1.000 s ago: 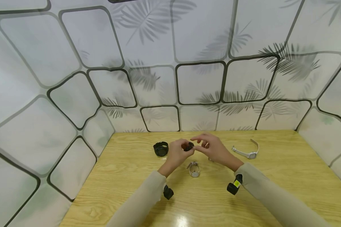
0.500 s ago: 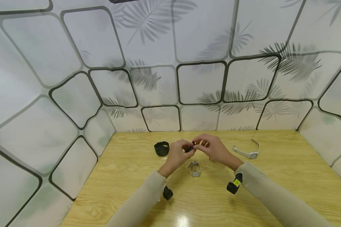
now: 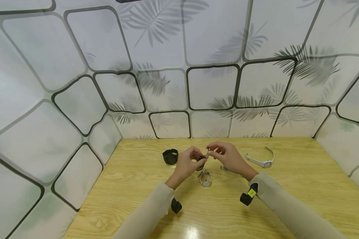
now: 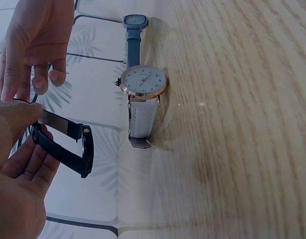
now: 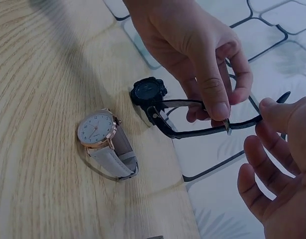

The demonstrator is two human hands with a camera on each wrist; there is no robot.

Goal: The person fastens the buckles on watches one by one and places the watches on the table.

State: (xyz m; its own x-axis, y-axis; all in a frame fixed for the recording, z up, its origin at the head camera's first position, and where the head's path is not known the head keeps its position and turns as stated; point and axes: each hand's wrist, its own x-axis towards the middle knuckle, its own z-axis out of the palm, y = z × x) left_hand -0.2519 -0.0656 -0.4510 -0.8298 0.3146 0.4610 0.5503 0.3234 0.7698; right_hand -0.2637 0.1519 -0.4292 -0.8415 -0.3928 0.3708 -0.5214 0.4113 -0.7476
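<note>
Toward the left of the tabletop [image 3: 122,186], a bulky black wristwatch [image 3: 170,156] lay on the wood-grain surface. Beside it, the left hand [image 3: 185,162] had its grip pinching the strap of a slim dark-strapped wristwatch [image 4: 63,154], which was held clear of the tabletop with its strap looped. Nearer the person lay a rose-gold wristwatch [image 4: 144,80] with a pale strap. The right hand [image 3: 228,158] pinched the held strap's end between thumb and finger, partly covering a blue wristwatch [image 4: 134,47] in the head view. Furthest right lay a white wristwatch [image 3: 267,163], strap unfastened.
</note>
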